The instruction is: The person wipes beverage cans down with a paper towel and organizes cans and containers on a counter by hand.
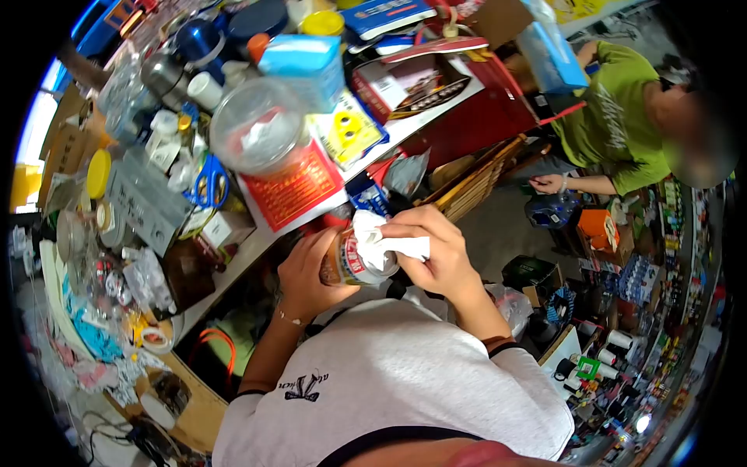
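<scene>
My left hand (305,268) is wrapped round a labelled can (340,261), held tilted close to my chest. In my right hand (436,253) is a crumpled white tissue (367,233), pinched between thumb and fingers and pressed against the end of the can. A flat piece of the tissue sticks out past my right thumb. The metal end of the can shows partly under the tissue; the rest of that end is hidden. Just beyond the hands, a red printed sheet (294,187) lies on the table edge, with a clear plastic tub (257,148) beside it.
Blue scissors (208,184), a light blue box (305,74), bottles and jars crowd the table. An open red box (416,82) stands at the back. To the right is a person in a green shirt (622,109). Shelves of small goods (661,257) line the right side.
</scene>
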A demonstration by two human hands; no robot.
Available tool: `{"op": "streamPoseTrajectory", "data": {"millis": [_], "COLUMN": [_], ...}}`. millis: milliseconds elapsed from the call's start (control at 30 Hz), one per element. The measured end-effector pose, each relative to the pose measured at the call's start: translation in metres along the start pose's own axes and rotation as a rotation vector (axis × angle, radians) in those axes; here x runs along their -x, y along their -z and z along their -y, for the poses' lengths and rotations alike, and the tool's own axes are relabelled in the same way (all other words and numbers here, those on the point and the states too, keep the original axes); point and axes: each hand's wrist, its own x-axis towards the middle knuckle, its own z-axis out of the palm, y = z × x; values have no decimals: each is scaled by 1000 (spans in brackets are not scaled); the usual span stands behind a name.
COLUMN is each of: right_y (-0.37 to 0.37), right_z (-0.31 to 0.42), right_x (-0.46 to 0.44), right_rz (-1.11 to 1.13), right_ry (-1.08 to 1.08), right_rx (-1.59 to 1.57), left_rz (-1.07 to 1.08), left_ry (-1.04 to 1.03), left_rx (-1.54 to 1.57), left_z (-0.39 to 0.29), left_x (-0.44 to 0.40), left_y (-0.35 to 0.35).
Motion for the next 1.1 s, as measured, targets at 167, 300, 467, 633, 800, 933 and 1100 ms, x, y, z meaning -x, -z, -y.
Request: {"op": "streamPoseTrajectory", "data": {"millis": [167, 300, 467, 633, 800, 933, 1100], "right_y": [21, 45, 87, 144, 212, 259, 297], "right_z": [6, 10, 13, 7, -2, -5, -2], "right_x": [23, 50, 89, 144, 217, 275, 331], "right_rz": [-72, -105, -138, -147, -115, -136, -229], "right_ry": [-103, -213, -263, -281, -220, -185, -234], "right_rx": [66, 119, 127, 95, 153, 166, 54], "left_rz": [-26, -58, -1, 35, 76, 135, 250], "left_ry": [-66, -152, -227, -246, -226, -220, -231], "left_rx": [-9, -49, -61, -101, -22, -29, 4], "left_z": [-15, -33, -67, -118, -189, -238, -290], "left_x": [-10, -16, -16, -8, 4, 23, 41], "left_y": [-14, -31, -61, -107, -168, -220, -256]}}
